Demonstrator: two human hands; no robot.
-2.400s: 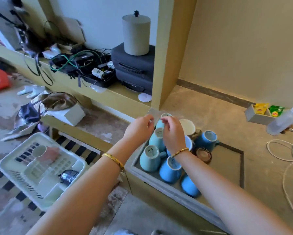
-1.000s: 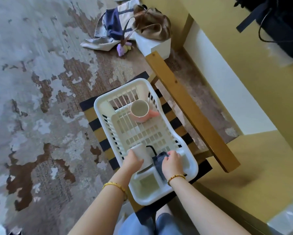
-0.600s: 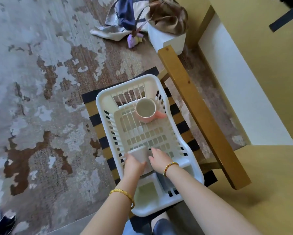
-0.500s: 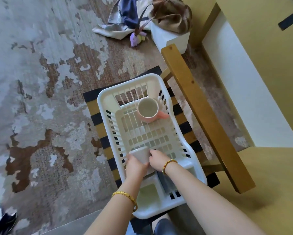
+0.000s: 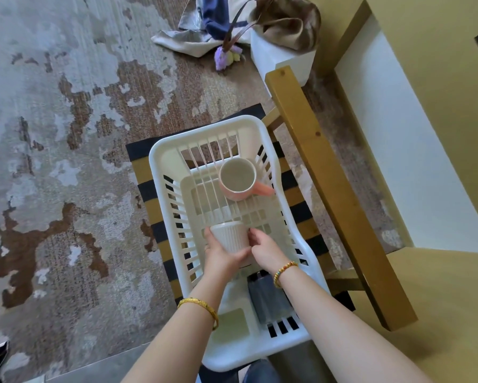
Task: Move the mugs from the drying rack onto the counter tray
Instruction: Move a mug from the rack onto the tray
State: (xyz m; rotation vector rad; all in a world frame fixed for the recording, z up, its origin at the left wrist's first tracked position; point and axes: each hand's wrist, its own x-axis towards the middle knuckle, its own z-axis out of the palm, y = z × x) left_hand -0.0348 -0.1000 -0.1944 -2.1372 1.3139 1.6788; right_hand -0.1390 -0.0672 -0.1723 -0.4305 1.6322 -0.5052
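A white drying rack (image 5: 160, 161) sits on a striped chair seat below me. At its far end a pink mug (image 5: 238, 178) stands upright with its handle pointing right. My left hand (image 5: 220, 257) grips a white ribbed mug (image 5: 229, 236) from the left and underneath, mouth turned away from me, over the middle of the rack. My right hand (image 5: 265, 250) holds the same mug's right side. A dark mug (image 5: 268, 299) lies on its side in the near part of the rack, partly under my right forearm. The counter tray is out of view.
A wooden chair rail (image 5: 329, 189) runs along the rack's right side. Bags and cloth (image 5: 260, 20) lie on the worn rug (image 5: 66, 161) beyond the chair. A yellow counter surface (image 5: 439, 313) fills the lower right.
My view swung from the counter tray of blue mugs down to the rack. My right hand left the dark mug and joined my left on the white ribbed mug, which rose slightly.
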